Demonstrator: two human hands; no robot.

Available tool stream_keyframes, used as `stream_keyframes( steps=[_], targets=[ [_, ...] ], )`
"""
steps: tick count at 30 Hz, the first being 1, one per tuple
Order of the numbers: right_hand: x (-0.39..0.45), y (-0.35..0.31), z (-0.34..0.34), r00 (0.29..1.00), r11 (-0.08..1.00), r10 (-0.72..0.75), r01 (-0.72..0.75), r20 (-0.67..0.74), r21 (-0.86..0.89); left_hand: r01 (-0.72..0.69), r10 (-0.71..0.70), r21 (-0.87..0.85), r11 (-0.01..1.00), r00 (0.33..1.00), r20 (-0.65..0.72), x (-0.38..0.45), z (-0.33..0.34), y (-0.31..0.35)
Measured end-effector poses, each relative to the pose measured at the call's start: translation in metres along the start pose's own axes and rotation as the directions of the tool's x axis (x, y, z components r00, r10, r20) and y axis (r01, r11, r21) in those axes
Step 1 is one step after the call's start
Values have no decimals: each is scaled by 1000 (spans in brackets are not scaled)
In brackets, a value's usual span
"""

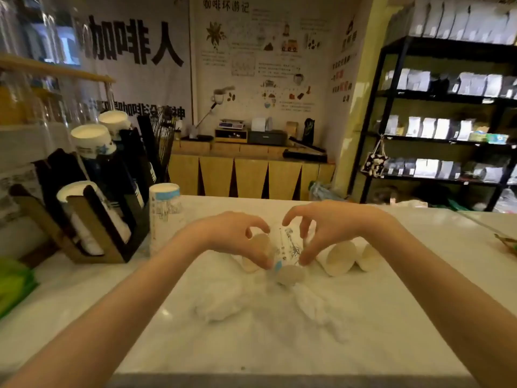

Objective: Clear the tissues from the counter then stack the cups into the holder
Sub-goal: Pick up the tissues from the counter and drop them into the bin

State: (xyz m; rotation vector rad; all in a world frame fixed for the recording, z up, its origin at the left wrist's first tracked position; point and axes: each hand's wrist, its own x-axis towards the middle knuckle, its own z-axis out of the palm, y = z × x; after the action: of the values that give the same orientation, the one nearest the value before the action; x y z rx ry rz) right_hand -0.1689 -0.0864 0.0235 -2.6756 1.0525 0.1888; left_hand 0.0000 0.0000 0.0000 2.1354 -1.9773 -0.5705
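Note:
Several white paper cups lie on their sides on the white counter [391, 317]. My left hand [237, 233] curls over one cup [258, 242], thumb and fingers around it. My right hand [321, 228] grips a printed cup [288, 245] whose open mouth faces me. Two more cups [340, 257] [369, 256] lie to the right. Crumpled tissues [221, 301] [321, 309] lie in front of the cups. A black cup holder [92, 208] with stacked cups stands at the left. An upside-down stack of cups [164, 217] stands beside it.
A green packet [14, 287] lies at the counter's left edge. A brownish object [506, 242] sits at the far right edge. Beyond the counter are wooden cabinets [251, 175] and black shelves [447, 121] with bags.

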Motion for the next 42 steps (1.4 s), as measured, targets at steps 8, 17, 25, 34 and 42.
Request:
stream_keyframes(
  steps=[8, 17, 25, 34, 42],
  targets=[
    [9, 15, 67, 965, 982, 159, -177, 206, 69, 79, -90, 113, 990, 991, 97, 9, 53, -37],
    [10, 29, 105, 968, 954, 213, -236, 135, 186, 27, -29, -48, 999, 998, -61, 12, 87, -75],
    [7, 3, 113, 999, 865, -15, 33, -40, 501, -49, 20, -191, 980, 988, -153, -2, 98, -78],
    [-29, -36, 145, 986, 674, -168, 108, 10, 731, -63, 42, -335, 940, 997, -68, -84, 105, -75],
    [-68, -45, 256, 960, 708, -204, 8, 194, 707, 140, -133, -366, 920, 990, 46, -148, 212, -89]
  ],
)
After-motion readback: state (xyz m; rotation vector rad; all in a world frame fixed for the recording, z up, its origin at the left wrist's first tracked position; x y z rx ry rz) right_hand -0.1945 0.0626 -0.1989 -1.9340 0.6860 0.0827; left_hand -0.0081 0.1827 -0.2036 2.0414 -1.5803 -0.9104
